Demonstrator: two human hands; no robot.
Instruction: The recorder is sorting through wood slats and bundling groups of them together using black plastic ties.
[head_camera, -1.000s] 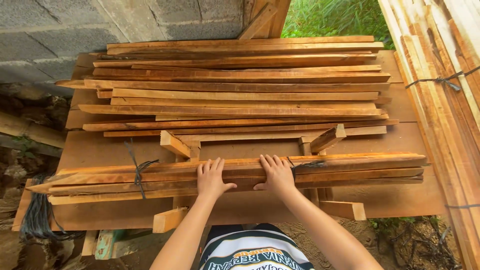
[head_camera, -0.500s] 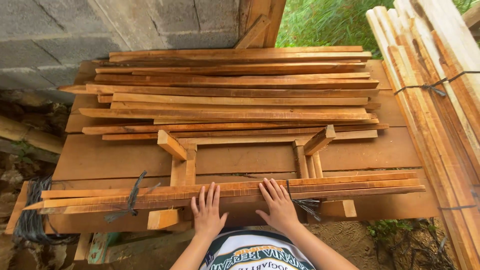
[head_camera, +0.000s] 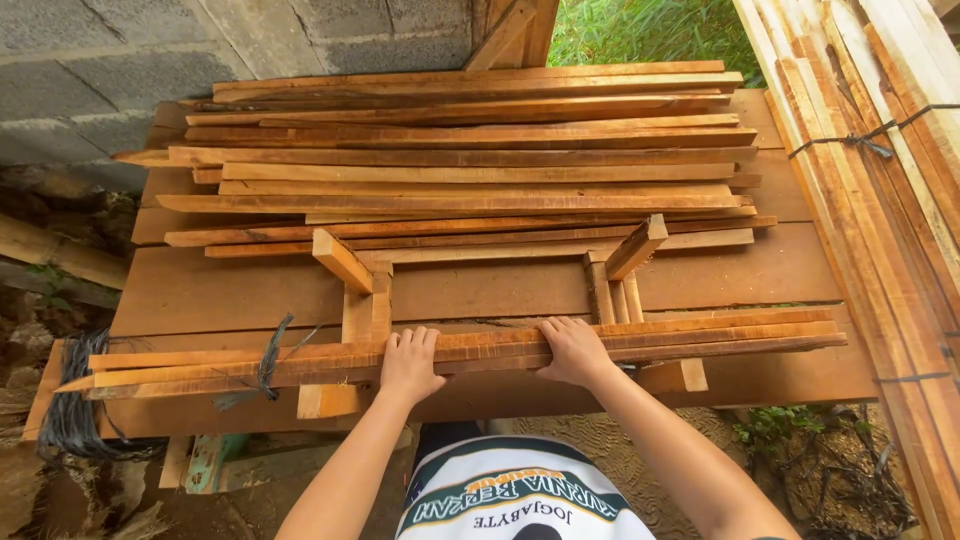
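Note:
A tied bundle of thin wooden slats lies crosswise along the near edge of a wooden bench. My left hand grips the bundle near its middle, fingers curled over the top. My right hand grips it a little further right in the same way. A dark cord tie wraps the bundle's left part. The bundle rests over two upright wooden brackets fixed to the bench.
A loose pile of long slats covers the far half of the bench. More tied bundles lean at the right. A grey block wall stands behind, grass beyond. Black cord hangs at the left.
The bundle came toward me to the bench's near edge, then shifted slightly away. My hands went from flat on top to gripping it, and moved further apart.

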